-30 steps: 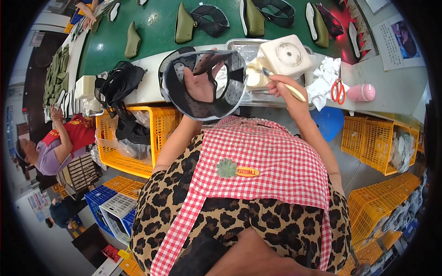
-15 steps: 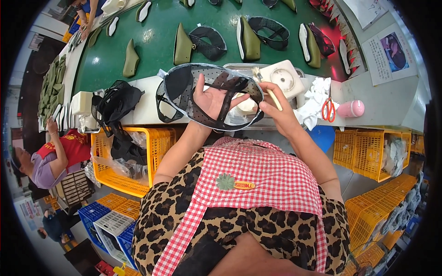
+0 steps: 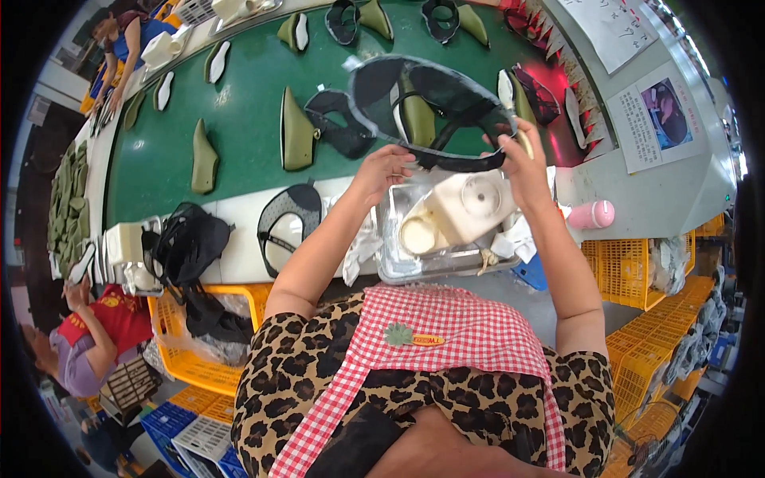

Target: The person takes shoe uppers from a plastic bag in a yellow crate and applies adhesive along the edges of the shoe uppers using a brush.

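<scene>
A black mesh shoe upper with a pale edge hangs over the green belt, held out in front of me. My right hand grips its right end, with the light handle of a brush also between the fingers. At its lower left edge, my left hand has fingers closed on the black band. Through the opening shows an olive shoe last standing on the belt. Below my hands sits a metal tray with a white plastic container whose round spout holds something cream-coloured.
Several olive lasts and black uppers stand along the green belt. Another mesh upper lies on the white ledge by my left forearm. A pink bottle is at right. Yellow crates flank me; co-workers are at left.
The upper has moved away from me and right, over the belt. My left hand has gone from inside its opening to its lower edge. The belt's lasts appear shifted as the view moved.
</scene>
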The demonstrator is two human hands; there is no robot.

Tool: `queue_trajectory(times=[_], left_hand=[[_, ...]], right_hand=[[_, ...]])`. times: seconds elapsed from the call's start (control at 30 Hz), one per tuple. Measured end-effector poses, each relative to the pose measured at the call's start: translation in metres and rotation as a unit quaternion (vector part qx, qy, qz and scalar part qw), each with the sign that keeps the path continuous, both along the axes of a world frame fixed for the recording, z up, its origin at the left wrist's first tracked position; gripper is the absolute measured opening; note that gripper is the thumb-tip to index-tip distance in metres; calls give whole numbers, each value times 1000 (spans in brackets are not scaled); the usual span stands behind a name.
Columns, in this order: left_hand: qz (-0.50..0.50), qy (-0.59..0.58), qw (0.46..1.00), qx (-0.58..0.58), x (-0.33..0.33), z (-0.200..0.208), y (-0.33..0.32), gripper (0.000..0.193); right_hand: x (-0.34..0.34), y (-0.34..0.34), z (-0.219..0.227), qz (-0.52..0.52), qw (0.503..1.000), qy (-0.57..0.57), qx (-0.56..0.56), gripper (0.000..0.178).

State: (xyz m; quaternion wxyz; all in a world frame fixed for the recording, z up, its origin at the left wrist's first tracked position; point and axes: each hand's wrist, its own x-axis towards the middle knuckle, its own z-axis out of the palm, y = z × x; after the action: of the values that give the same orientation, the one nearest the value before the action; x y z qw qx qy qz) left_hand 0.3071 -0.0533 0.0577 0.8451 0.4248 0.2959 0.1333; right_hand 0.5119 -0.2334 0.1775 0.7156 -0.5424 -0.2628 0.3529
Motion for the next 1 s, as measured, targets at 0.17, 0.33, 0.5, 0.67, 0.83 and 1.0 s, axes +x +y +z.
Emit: queue_trajectory(times=[0.17,0.33,0.5,0.67,0.83,1.0], left_hand=[[-5,84,801,593,109,-38,31,51],[-50,153,647,745,197,-55,49,75],[-155,187,621,745,254,-86,66,67],[-206,135,658,711,262,-92,19,58],[-202,84,697,683,244,-73,-28,70],[-165,38,737,655,181,-44,-10,78]], right_hand=[[86,37,-10,-140,981,-120,-60,44],[168,53,-28,-247,920,-283,-114,43],[241,61,-50,-319,876,-319,-168,51],[268,81,-72,-352,858,-322,-191,53],[270,122,-95,-343,836,-363,-224,54],[288,151,-124,-324,843,-373,-213,55]])
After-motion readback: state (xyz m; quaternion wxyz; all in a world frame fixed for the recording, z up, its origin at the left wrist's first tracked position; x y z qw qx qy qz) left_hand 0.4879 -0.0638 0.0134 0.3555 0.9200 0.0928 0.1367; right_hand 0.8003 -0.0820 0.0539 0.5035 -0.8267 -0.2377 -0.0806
